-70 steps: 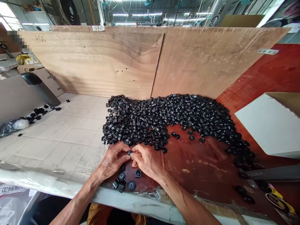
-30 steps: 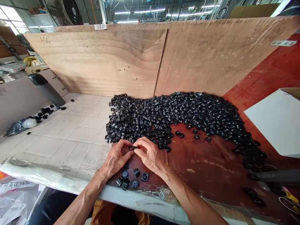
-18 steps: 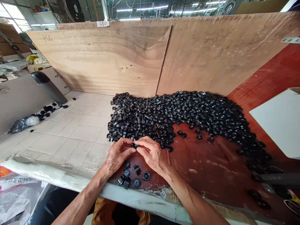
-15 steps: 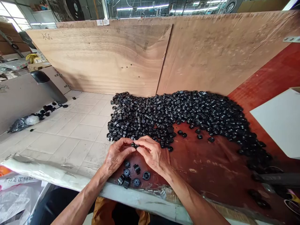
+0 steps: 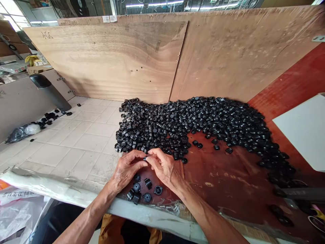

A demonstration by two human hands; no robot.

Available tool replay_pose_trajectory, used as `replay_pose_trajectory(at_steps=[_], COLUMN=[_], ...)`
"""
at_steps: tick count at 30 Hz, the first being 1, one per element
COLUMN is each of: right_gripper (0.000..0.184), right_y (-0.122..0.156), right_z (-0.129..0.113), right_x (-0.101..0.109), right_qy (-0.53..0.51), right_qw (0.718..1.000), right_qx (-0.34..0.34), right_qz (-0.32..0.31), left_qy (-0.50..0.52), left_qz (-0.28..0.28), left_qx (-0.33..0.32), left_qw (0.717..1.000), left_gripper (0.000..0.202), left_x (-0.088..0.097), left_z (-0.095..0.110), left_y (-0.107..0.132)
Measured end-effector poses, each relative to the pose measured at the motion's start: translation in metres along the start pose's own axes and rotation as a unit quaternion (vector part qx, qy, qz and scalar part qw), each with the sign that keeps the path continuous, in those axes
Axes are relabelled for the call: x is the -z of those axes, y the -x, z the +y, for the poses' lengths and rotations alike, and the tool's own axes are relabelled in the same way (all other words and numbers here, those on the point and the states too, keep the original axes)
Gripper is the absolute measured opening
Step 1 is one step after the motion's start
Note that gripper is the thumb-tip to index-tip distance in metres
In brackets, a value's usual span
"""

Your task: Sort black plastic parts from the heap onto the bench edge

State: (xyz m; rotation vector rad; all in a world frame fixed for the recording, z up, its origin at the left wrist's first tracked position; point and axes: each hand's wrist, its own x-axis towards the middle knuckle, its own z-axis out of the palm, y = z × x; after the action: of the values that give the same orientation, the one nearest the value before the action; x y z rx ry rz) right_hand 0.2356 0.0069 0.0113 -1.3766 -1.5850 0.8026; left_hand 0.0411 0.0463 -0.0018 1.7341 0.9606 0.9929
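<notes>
While the left hand (image 5: pixel 127 168) and right hand (image 5: pixel 162 166) both pinch one small black part (image 5: pixel 145 158) (mostly covered), just below frame centre, a pile (image 5: pixel 203 117) of similar parts spreads beyond them, middle to right, below the wooden board (image 5: pixel 114 57). Loose parts (image 5: pixel 157 190) lie on the tabletop (image 5: pixel 228 183) nearer the bottom edge, below the hands. Grey bottle (image 5: pixel 54 95) at left, white box (image 5: pixel 302 132) at right edge.
</notes>
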Motion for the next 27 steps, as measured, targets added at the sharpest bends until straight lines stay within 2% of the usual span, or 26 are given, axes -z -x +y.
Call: replay_pose_trajectory(at_steps=[6,8,13,18,21,25,27], right_gripper=[0.015,0.014,0.042,0.035,0.047,0.031,0.032], right_y=[0.002,0.002,0.003,0.001,0.001,0.003,0.003], right_z=[-0.002,-0.002,-0.005,-0.010,-0.012,-0.015,-0.016], right_x=[0.006,0.008,0.007,0.006,0.008,0.008,0.008], right_qy=[-0.011,0.014,0.139,0.075,0.066,0.019,0.004], right_qw=[0.999,0.999,0.990,0.997,0.998,1.000,0.999], right_qx=[0.012,0.009,0.015,0.012,0.008,0.005,0.013], right_qz=[-0.030,-0.040,-0.017,0.002,0.000,-0.006,-0.030], left_qy=[0.019,0.035,0.048,0.065,0.069,0.082,0.081], left_qz=[0.024,0.027,0.019,0.032,0.029,0.040,0.041], left_qx=[-0.001,-0.007,-0.010,0.002,0.010,0.027,0.033], left_qw=[1.000,0.999,0.999,0.997,0.997,0.995,0.995], left_gripper=[0.021,0.020,0.020,0.015,0.016,0.016,0.015], left_x=[0.000,0.000,-0.002,-0.002,-0.002,-0.002,-0.002], left_z=[-0.002,-0.004,-0.002,0.000,-0.002,-0.004,-0.004], left_y=[0.000,0.001,0.001,0.001,0.001,0.002,0.002])
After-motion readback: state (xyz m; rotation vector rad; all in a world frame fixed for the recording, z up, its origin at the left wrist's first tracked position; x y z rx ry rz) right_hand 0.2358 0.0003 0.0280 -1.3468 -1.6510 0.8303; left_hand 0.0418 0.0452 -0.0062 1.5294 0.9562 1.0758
